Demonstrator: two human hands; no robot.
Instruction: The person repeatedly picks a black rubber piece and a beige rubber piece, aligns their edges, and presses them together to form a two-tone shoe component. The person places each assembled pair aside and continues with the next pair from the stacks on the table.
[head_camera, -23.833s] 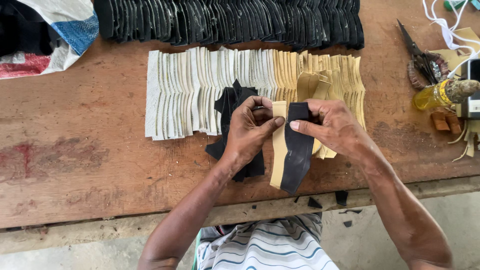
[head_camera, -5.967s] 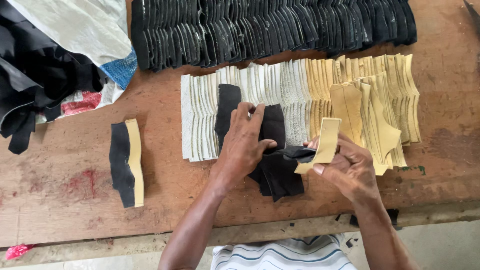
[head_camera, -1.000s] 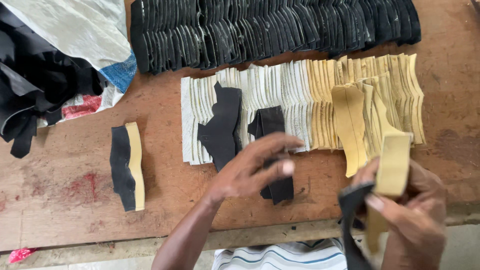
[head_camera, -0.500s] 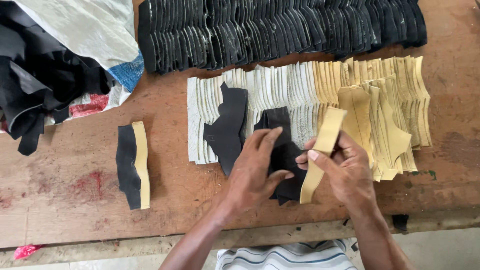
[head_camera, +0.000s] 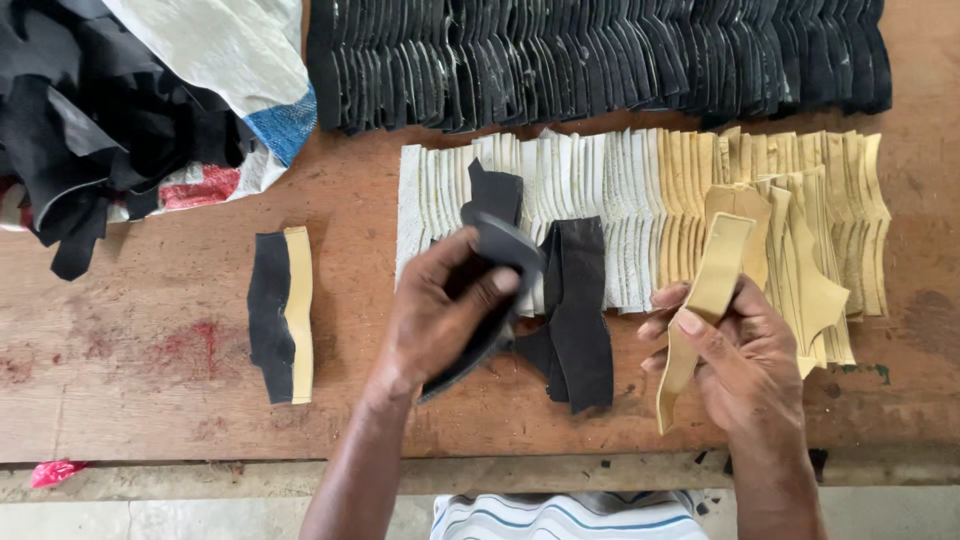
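Hiding behind left hand (head_camera: 440, 315): black strip (head_camera: 495, 250); right hand (head_camera: 745, 365) gripping tan strip (head_camera: 705, 300).

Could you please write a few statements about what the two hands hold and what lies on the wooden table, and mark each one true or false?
1. The left hand holds a black cut piece. True.
2. The right hand holds a red piece. False: it holds a tan strip.
3. A black-and-tan pair lies alone on the wooden table, left of the hands. True.
4. The row of black pieces lies nearer the person than the pale row. False: it lies farther away.
5. Scissors lie between the hands. False: loose black pieces lie there.
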